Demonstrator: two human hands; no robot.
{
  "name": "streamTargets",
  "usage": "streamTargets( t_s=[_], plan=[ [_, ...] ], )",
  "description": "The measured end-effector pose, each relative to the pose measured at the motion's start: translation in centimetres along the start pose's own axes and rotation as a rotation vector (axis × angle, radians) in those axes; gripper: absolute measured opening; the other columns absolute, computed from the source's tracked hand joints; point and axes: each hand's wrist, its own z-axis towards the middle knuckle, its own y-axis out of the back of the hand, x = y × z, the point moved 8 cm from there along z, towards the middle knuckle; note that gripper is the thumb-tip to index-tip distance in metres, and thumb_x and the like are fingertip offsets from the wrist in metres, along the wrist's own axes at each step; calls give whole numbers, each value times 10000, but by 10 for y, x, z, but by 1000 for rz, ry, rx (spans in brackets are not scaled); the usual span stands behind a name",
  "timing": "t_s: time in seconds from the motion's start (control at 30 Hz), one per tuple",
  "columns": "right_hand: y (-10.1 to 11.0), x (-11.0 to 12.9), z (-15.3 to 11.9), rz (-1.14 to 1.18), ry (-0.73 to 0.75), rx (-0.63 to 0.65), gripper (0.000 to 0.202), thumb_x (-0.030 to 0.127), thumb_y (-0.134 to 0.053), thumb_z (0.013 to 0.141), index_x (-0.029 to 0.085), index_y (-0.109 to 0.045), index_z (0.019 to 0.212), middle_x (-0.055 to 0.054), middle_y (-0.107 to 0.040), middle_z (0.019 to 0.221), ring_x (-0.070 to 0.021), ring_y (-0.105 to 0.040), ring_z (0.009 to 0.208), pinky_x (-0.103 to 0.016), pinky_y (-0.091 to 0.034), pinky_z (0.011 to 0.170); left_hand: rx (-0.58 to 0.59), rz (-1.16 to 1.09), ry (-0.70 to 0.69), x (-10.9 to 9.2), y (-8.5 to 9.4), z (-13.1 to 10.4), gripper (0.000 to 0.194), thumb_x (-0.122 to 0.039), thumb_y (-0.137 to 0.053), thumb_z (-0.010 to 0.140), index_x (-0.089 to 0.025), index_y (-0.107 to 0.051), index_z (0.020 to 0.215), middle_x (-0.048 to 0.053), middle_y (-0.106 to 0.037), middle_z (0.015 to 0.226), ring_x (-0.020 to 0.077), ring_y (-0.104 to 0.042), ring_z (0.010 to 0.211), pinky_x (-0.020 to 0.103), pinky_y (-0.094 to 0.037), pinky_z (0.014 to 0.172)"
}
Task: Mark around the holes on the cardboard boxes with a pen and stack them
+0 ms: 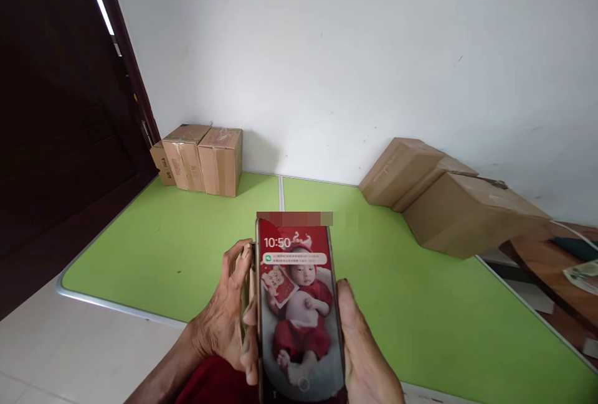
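A smartphone [299, 329] stands tilted toward me above the near edge of the table, its screen lit. The screen reads 10:50 over a message banner and a picture of a person in red clothing. My right hand [367, 348] is closed around the phone, thumb along its right edge, with fingertips showing at the left edge. Close against the phone's left side, my left hand [227, 314] has its fingers bent around a thin, pale, greenish-beige piece [246, 310]. Most of that piece is hidden, and I cannot tell whether it belongs to the phone.
A green folding table [140, 254] with a metal rim stands against a white wall [317, 68]. Several cardboard boxes rest on it, a left group [217, 164] and a right group [467, 211]. There is a dark door [60, 111] at left and a brown wooden surface [560, 304] at right.
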Motion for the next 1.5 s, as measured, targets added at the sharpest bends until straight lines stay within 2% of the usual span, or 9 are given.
streamTargets(
  t_s=[0.13, 0.23, 0.33, 0.43, 0.63, 0.87, 1.1, 1.3, 1.5],
  plan=[
    [36, 30, -19, -15, 113, -178, 670, 817, -778, 876, 275, -842, 1264, -131, -873, 1079, -312, -826, 902, -463, -694, 820, 18, -2, -138, -16, 10, 7, 1742, -922, -896, 514, -221, 32, 1811, 277, -481, 1601, 619, -482, 1494, 810, -440, 1198],
    [68, 64, -36, -51, 262, -373, 630, 791, -850, 819, 267, -869, 1168, -125, -881, 1054, -281, -832, 814, -391, -711, 752, 29, 2, -147, -17, 14, 10, 1821, -920, -933, 429, -239, 36, 1812, 264, -431, 1612, 596, -481, 1488, 756, -472, 1184],
    [99, 85, -49, -46, 368, -557, 611, 747, -962, 697, 274, -881, 1076, -119, -885, 993, -292, -834, 752, -395, -725, 701, 6, 1, -153, -16, 17, 9, 1804, -945, -911, 429, -239, 2, 1815, 267, -382, 1637, 574, -470, 1487, 740, -484, 1173],
    [132, 91, -50, -32, 390, -650, 621, 677, -1010, 660, 279, -870, 1115, -132, -890, 1055, -327, -851, 791, -441, -734, 715, 14, -5, -115, -12, 16, 8, 1825, -956, -907, 392, -245, -13, 1815, 274, -371, 1652, 576, -487, 1461, 755, -477, 1162],
    [203, 85, -23, -281, 334, -682, 547, 641, -866, 868, 180, -800, 1156, -142, -883, 957, -311, -858, 790, -426, -703, 744, 40, 32, -110, -7, 19, 0, 1725, -1046, -763, 524, -204, 19, 1809, 261, -369, 1694, 525, -490, 1468, 733, -481, 1189],
    [259, 95, 7, -617, 390, -845, 522, 703, -790, 778, 188, -710, 794, -110, -789, 721, -298, -775, 692, -399, -608, 697, -2, 108, -39, 8, 27, -11, 1716, -1029, -795, 483, -271, -27, 1817, 193, -391, 1719, 572, -491, 1449, 769, -442, 1219],
    [270, 124, -2, -1187, 337, -1052, 356, 596, -575, 883, 275, -599, 731, -97, -736, 735, -301, -660, 748, -393, -463, 724, 61, 20, -52, -2, 15, -3, 1635, -1016, -767, 575, -295, 17, 1815, 186, -278, 1804, 622, -449, 1520, 817, -463, 1205],
    [262, 128, -5, -1491, 207, -1073, 292, 558, -503, 917, 284, -565, 838, -173, -767, 850, -372, -702, 835, -435, -454, 777, 54, -2, -52, -10, 11, 4, 1799, -858, -934, 440, -223, 45, 1809, 287, -317, 1734, 628, -461, 1501, 822, -477, 1192],
    [253, 124, -8, -1641, 164, -1070, 288, 543, -422, 963, 284, -507, 871, -240, -741, 1044, -426, -697, 957, -462, -427, 773, 83, -33, -51, 0, 7, 2, 1736, -891, -880, 488, -272, 73, 1801, 252, -329, 1700, 625, -456, 1505, 806, -440, 1211]
  ],
)
